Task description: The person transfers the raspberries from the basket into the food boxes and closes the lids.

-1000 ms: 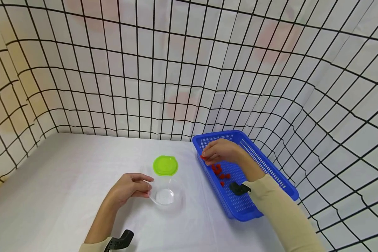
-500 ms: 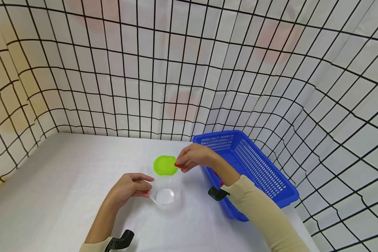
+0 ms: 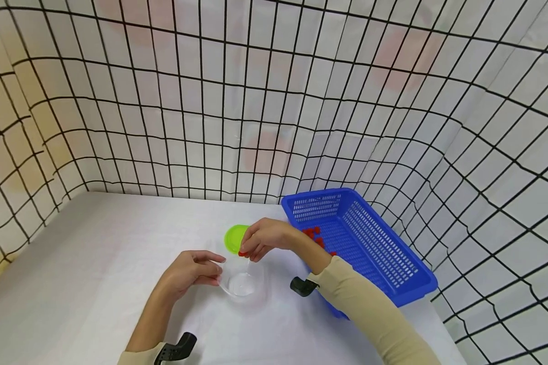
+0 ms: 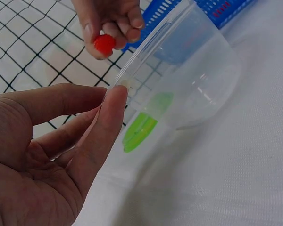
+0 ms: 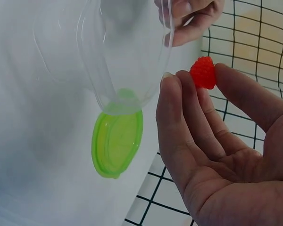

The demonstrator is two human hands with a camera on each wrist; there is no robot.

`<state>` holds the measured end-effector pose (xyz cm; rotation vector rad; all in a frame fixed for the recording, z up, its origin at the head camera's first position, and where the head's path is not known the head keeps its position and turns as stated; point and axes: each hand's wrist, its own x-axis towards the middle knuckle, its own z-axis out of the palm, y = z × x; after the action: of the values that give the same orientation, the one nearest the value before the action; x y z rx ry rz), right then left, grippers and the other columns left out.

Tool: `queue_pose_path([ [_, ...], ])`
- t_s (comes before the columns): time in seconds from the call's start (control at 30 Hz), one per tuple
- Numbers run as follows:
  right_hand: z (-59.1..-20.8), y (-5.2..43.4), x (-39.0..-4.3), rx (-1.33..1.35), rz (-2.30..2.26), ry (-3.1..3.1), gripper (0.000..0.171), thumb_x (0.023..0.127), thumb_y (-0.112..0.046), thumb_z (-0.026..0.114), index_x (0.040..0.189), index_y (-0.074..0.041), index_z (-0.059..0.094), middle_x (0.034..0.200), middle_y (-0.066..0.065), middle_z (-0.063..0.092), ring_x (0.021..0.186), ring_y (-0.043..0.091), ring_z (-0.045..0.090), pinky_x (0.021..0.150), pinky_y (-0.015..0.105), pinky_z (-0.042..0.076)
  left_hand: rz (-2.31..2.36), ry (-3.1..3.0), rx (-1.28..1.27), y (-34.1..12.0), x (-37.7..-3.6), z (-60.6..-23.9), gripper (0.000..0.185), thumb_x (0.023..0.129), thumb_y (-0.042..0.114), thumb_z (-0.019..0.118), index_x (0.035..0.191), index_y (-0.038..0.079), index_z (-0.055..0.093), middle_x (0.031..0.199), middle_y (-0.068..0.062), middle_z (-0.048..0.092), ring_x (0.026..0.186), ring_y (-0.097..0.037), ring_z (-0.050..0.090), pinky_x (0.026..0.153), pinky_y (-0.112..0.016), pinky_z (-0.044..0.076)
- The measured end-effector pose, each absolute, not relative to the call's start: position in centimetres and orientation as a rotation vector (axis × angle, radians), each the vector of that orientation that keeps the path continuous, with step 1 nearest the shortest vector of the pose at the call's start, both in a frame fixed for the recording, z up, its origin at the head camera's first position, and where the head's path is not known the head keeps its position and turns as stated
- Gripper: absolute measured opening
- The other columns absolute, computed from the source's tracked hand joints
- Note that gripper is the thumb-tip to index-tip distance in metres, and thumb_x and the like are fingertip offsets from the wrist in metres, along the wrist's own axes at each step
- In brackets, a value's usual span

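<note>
A clear plastic bowl (image 3: 242,284) stands on the white table; nothing shows inside it. My left hand (image 3: 193,274) pinches its left rim between thumb and fingers, seen close up in the left wrist view at the bowl's rim (image 4: 146,52). Between thumb and fingertips my right hand (image 3: 267,238) pinches a red raspberry (image 5: 203,73), held just above the bowl's far rim. Behind the bowl lies a bright green lid (image 3: 234,238), partly covered by the right hand in the head view.
At the right a blue perforated basket (image 3: 379,243) holds several more red raspberries (image 3: 318,241) along its left side; the right forearm passes over its near-left edge. Black wire grid (image 3: 187,116) backed by white sheeting borders the table's back and sides.
My right hand has come out of the basket, carrying the raspberry leftward past the green lid to the bowl. The left hand keeps its grip on the rim.
</note>
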<state>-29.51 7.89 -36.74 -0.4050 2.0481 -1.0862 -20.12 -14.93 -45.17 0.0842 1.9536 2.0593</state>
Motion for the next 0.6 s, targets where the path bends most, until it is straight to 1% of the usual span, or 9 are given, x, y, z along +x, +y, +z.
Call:
queue_pose_path([
  [0.07,-37.0,7.8,-29.5,-0.417,-1.085,2.039,0.018,0.091,-0.014,0.072,0.103,0.000,0.073,0.092,0.014,0.076,0.091,0.038,0.074,0.079,0.037,0.065,2.061,1.954,0.084,-14.9,-20.1,-45.2,0.045,0.087,0.002,0.069,0.126,-0.020,0.058,0.087,-0.006,0.071,0.071,-0.015,0.070,0.075,-0.032,0.065],
  [0.13,-37.3,7.6,-29.4,-0.422,-1.081,2.032,0.018,0.091,-0.014,0.073,0.102,0.000,0.073,0.095,0.017,0.076,0.093,0.040,0.073,0.079,0.037,0.065,2.062,1.955,0.081,-14.9,-20.2,-45.2,0.045,0.087,0.002,0.069,0.126,-0.020,0.058,0.086,-0.006,0.071,0.071,-0.015,0.070,0.075,-0.032,0.065],
  [0.3,-37.8,7.1,-29.3,-0.429,-1.061,2.032,0.017,0.089,-0.015,0.075,0.099,-0.002,0.074,0.095,0.018,0.076,0.097,0.044,0.072,0.079,0.039,0.064,2.063,1.953,0.084,-15.0,-20.2,-45.3,0.045,0.087,0.003,0.070,0.125,-0.019,0.059,0.085,-0.006,0.072,0.072,-0.015,0.070,0.075,-0.033,0.065],
  [0.43,-38.0,6.9,-29.2,-0.436,-1.047,2.036,0.016,0.088,-0.015,0.075,0.099,-0.003,0.075,0.097,0.019,0.076,0.096,0.044,0.071,0.077,0.036,0.065,2.067,1.948,0.091,-15.1,-20.3,-45.4,0.045,0.087,0.003,0.070,0.125,-0.019,0.059,0.084,-0.007,0.072,0.071,-0.015,0.070,0.075,-0.033,0.065],
  [0.53,-38.2,6.8,-29.1,-0.440,-1.042,2.036,0.016,0.088,-0.016,0.076,0.099,-0.003,0.075,0.094,0.016,0.076,0.099,0.046,0.070,0.077,0.035,0.065,2.067,1.945,0.098,-15.1,-20.3,-45.5,0.044,0.087,0.002,0.069,0.125,-0.019,0.059,0.086,-0.009,0.073,0.071,-0.015,0.070,0.075,-0.033,0.065],
  [0.6,-38.4,6.7,-29.1,-0.443,-1.044,2.036,0.016,0.088,-0.016,0.076,0.099,-0.003,0.076,0.090,0.012,0.077,0.100,0.046,0.070,0.077,0.035,0.065,2.068,1.942,0.099,-15.1,-20.3,-45.5,0.045,0.087,0.001,0.069,0.125,-0.020,0.058,0.087,-0.011,0.073,0.071,-0.015,0.069,0.075,-0.033,0.065],
])
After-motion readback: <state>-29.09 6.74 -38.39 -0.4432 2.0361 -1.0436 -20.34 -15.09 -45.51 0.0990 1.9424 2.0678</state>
